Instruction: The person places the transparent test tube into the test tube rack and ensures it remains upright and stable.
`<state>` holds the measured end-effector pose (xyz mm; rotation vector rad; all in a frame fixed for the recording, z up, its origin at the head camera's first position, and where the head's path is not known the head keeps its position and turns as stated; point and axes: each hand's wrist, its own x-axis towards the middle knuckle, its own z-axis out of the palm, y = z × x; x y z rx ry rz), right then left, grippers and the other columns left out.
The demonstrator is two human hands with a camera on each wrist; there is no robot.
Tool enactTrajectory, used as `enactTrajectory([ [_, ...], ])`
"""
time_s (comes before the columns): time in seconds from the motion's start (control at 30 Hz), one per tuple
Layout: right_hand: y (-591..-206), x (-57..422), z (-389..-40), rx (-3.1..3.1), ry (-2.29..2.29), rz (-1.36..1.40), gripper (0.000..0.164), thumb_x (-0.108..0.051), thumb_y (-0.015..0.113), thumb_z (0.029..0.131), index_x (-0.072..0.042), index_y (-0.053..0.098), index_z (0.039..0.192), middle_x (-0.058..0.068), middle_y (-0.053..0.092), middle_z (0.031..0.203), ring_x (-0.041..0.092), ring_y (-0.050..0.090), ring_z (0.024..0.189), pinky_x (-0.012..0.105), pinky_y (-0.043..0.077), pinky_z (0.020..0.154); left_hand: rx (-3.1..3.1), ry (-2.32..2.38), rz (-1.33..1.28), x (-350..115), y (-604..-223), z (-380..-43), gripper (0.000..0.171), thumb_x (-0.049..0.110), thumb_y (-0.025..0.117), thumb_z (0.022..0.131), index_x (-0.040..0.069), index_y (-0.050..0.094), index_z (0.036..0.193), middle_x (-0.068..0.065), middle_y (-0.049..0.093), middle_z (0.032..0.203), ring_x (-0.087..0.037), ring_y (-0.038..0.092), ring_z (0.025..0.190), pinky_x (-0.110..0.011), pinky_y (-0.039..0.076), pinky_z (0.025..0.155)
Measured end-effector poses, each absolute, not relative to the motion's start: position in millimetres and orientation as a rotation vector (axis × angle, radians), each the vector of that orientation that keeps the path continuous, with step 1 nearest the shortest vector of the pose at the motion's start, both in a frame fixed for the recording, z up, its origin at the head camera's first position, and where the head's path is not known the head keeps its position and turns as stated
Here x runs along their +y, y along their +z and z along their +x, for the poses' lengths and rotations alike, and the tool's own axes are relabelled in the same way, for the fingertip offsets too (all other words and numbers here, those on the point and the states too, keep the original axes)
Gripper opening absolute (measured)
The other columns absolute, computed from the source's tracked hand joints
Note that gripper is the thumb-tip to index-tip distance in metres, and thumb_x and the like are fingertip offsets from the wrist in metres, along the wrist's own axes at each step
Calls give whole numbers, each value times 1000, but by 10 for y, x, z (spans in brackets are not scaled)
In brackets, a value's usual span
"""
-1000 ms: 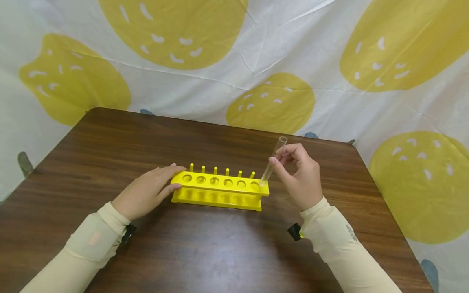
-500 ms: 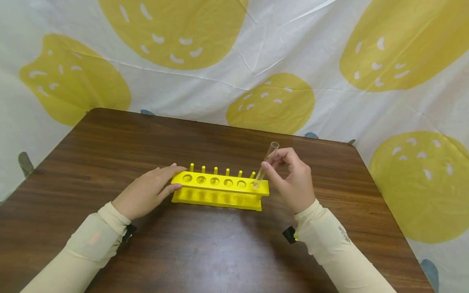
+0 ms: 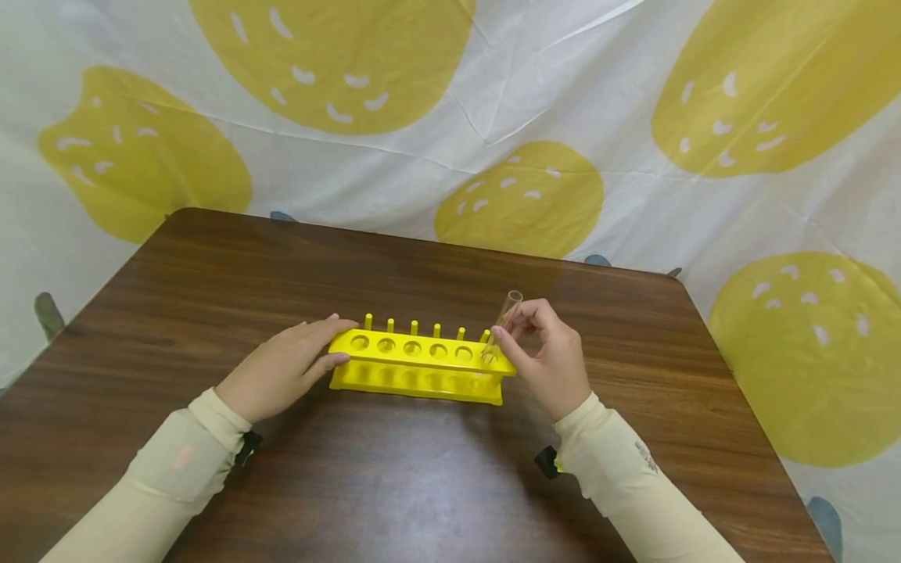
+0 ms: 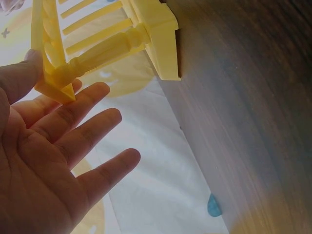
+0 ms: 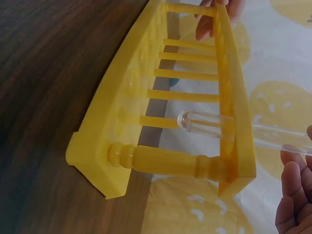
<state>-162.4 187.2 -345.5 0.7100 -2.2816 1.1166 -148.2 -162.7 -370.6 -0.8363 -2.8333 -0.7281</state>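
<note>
A yellow test tube rack (image 3: 422, 351) stands on the table, with a row of holes in its upper plate. My left hand (image 3: 285, 367) holds the rack's left end between thumb and index finger; the other fingers (image 4: 92, 131) spread loosely past it in the left wrist view. At the opposite end, my right hand (image 3: 545, 360) pinches a clear test tube (image 3: 510, 307) near its upper part. The tube slants through the rightmost hole. Its rounded bottom (image 5: 187, 120) hangs between the upper plate and the base in the right wrist view, off the base.
Yellow pegs (image 3: 414, 328) stand up in a row along the rack's back. The dark wooden table (image 3: 394, 477) ends at a white cloth (image 3: 394, 184) with yellow fruit prints behind it.
My right hand has moved left and down, bringing the test tube from above the rack's right end into its rightmost hole. My left hand and the rack have stayed put.
</note>
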Motion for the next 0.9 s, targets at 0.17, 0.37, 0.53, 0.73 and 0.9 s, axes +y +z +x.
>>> enactTrajectory([
  [0.17,-3495,1873,-1621,-2296,1131,695,27,2,82,86,-1,59,99,5,65,85,16,60,76,31,54,75,-2836,-727,-839,-1628,-3715,-1484,47,21,63,105,2,54,146,-21,57,146,-41,51,138,-63,38,114],
  [0.37,-3538,1874,-1622,-2299,1147,700,26,1,82,86,-1,59,98,4,64,83,17,60,75,36,55,73,-2834,-726,-838,-1629,-3722,-1486,47,22,63,105,2,54,146,-21,57,146,-41,51,138,-63,38,114],
  [0.53,-3574,1876,-1620,-2310,1150,699,26,0,82,86,-2,59,98,4,65,83,16,60,75,34,55,72,-2835,-728,-836,-1631,-3724,-1491,47,22,63,105,2,53,146,-21,56,147,-41,51,138,-63,38,114],
  [0.73,-3608,1872,-1617,-2315,1159,698,26,-1,82,87,-2,60,98,3,66,84,14,61,76,21,52,74,-2835,-727,-834,-1632,-3721,-1492,47,21,63,104,3,54,146,-21,57,146,-41,51,137,-63,38,114],
  [0.9,-3623,1871,-1611,-2323,1149,688,26,-1,83,86,-3,60,98,3,65,84,14,61,77,21,52,74,-2840,-730,-831,-1630,-3714,-1489,47,21,63,105,3,53,146,-21,57,146,-41,51,137,-63,38,114],
])
